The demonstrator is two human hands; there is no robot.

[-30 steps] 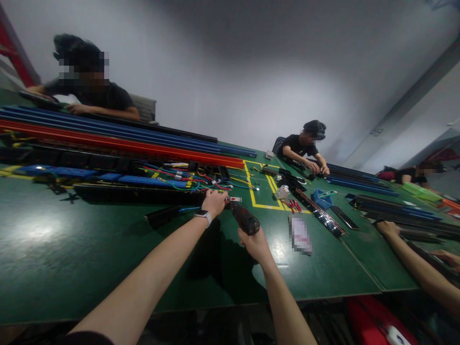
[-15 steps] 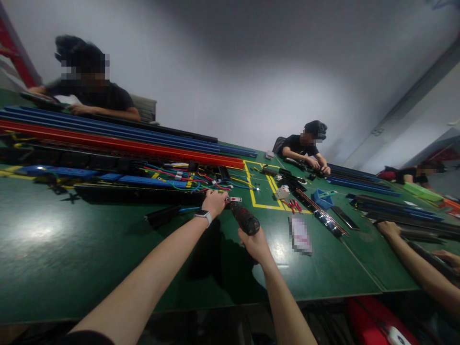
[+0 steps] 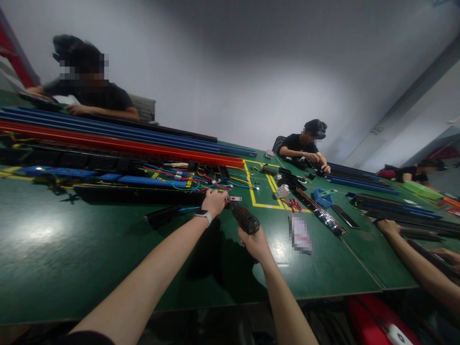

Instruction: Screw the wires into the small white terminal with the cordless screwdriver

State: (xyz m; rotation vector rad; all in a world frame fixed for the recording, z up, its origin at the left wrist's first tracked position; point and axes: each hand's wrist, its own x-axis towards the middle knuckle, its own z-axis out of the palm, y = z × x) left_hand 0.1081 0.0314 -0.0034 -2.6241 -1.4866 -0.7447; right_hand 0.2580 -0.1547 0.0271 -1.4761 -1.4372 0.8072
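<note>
My right hand (image 3: 256,243) is wrapped round the grip of a black cordless screwdriver (image 3: 246,219). The tool's nose points away from me, at the end of a long black profile (image 3: 140,195). A small white piece with red marks (image 3: 235,198) sits at that end, close to the tool's tip. My left hand (image 3: 214,202) is closed on the same end of the profile, with a watch on its wrist. Whether the fingers also pinch the white piece cannot be made out. Beside my left wrist lies a short black part (image 3: 163,216) with a blue wire.
Beyond the profile lie coloured wires (image 3: 201,177), blue socket strips (image 3: 140,180), an orange rail (image 3: 125,145) and blue rails (image 3: 143,135). To the right are red-handled pliers (image 3: 295,205), a blue bin (image 3: 322,197) and a pixelated packet (image 3: 300,234). Co-workers sit across the table; another's arm (image 3: 413,251) reaches in at right.
My hands, the screwdriver and the profile stay almost in place. Across the table, the co-worker at centre right has shifted their hands slightly.
</note>
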